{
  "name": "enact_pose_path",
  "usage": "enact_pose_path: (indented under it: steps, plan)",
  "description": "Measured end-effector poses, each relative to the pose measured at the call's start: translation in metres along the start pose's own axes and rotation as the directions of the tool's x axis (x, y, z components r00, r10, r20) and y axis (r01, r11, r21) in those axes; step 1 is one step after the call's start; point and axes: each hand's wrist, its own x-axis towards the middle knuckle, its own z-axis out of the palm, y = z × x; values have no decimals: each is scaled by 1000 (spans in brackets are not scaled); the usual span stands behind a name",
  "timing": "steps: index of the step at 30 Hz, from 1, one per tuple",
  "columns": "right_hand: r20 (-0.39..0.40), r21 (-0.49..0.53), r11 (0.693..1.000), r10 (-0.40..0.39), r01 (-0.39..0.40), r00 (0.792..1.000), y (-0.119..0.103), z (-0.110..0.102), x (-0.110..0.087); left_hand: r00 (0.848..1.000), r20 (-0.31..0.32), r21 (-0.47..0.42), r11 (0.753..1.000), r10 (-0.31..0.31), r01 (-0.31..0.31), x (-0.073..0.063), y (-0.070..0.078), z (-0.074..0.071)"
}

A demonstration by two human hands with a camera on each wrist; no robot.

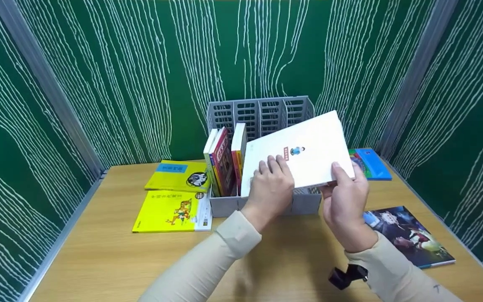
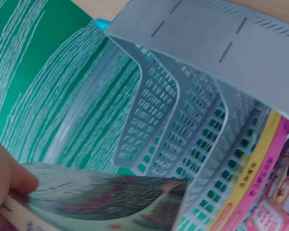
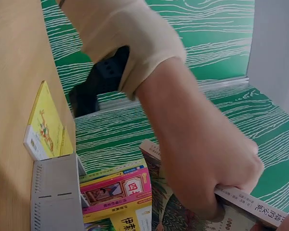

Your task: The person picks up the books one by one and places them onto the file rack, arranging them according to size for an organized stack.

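Note:
A white-backed book [image 1: 308, 147] is held tilted over the front of a grey desk file rack [image 1: 224, 205]. My left hand [image 1: 271, 188] grips the book's lower left edge, fingers lying on the white back cover. At the lower right corner, my right hand [image 1: 346, 201] pinches it, thumb on top and fingers beneath. The right wrist view shows the printed spine [image 3: 250, 204] and the illustrated front cover, with my left hand [image 3: 207, 159] curled over that edge. In the head view, the book hides part of the rack's right-hand compartments.
Upright books [image 1: 222, 163] stand in the rack's leftmost compartment, and more [image 1: 238, 147] in the one beside it. Two yellow books [image 1: 178, 212] lie left of the rack. On the right lie a blue book [image 1: 373, 163] and a dark-covered book [image 1: 409, 239]. Green walls surround the table.

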Motion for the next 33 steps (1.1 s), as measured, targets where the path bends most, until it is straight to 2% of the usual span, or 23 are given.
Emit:
enact_pose_path:
  steps: [4, 10, 14, 17, 20, 23, 25, 26, 28, 30, 33]
  plan:
    - [14, -24, 1000, 19, -19, 1000, 5, -1, 1, 999, 43, 39, 999, 4, -6, -2, 5, 1]
    - [39, -58, 998, 30, -28, 999, 7, -3, 4, 999, 25, 35, 999, 35, -36, -3, 6, 9]
    - [74, -112, 994, 20, -12, 997, 4, -4, 7, 999, -3, -8, 999, 52, -52, 0, 1, 14]
    - [122, -140, 989, -32, 49, 992, 3, -6, 11, 999, -26, -70, 997, 38, -40, 2, -3, 16]
    - [211, -117, 976, -154, 182, 965, 6, -9, 18, 999, -49, -150, 989, -12, 4, 4, -8, 18]
    - [307, -36, 951, -282, 307, 909, 10, -14, 28, 993, -63, -261, 962, -98, 78, 6, -12, 23]
    - [333, -19, 940, -316, 341, 889, 13, -17, 35, 985, -61, -361, 924, -161, 128, 7, -17, 25]
    - [337, -20, 941, -312, 338, 888, 15, -19, 39, 980, -57, -422, 894, -189, 148, 7, -20, 26]
    - [317, -76, 944, -281, 320, 906, 19, -23, 46, 971, -35, -528, 830, -235, 181, 9, -26, 28]
    - [285, -191, 938, -229, 290, 931, 25, -27, 52, 961, 2, -633, 743, -278, 216, 10, -31, 28]
    - [254, -353, 902, -162, 247, 953, 39, -34, 63, 935, 71, -763, 585, -346, 275, 12, -34, 29]
